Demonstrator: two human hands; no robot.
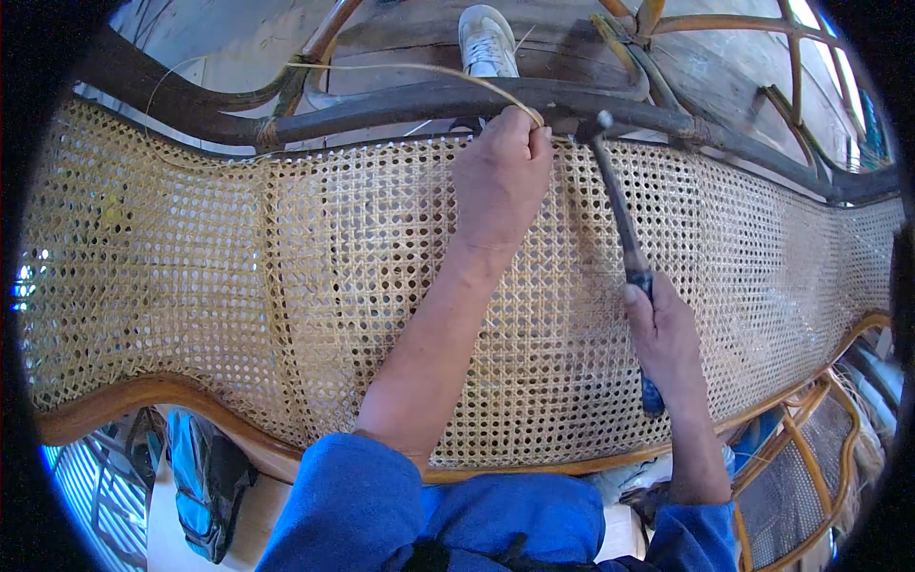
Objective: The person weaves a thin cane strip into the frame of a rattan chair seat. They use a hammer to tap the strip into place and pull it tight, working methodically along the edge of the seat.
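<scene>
Spread before me is a woven cane panel (400, 286) with rows of open holes, set in a curved frame. Along its far edge runs a dark rail (381, 116). My left hand (503, 172) is closed at that edge, pinching a thin cane strip (429, 69) that arcs away to the left above the rail. My right hand (664, 334) grips the dark handle of a hammer (620, 210). The hammer's head is raised near the far rail, a short way right of my left fingers. Whether it touches the rail I cannot tell.
A brown wooden rail (162, 389) borders the panel's near side. A blue and black backpack (198, 486) sits at lower left. Another cane-and-rattan piece (796, 467) stands at lower right. Beyond the far rail are rattan bars (715, 24) and a white shoe (488, 43).
</scene>
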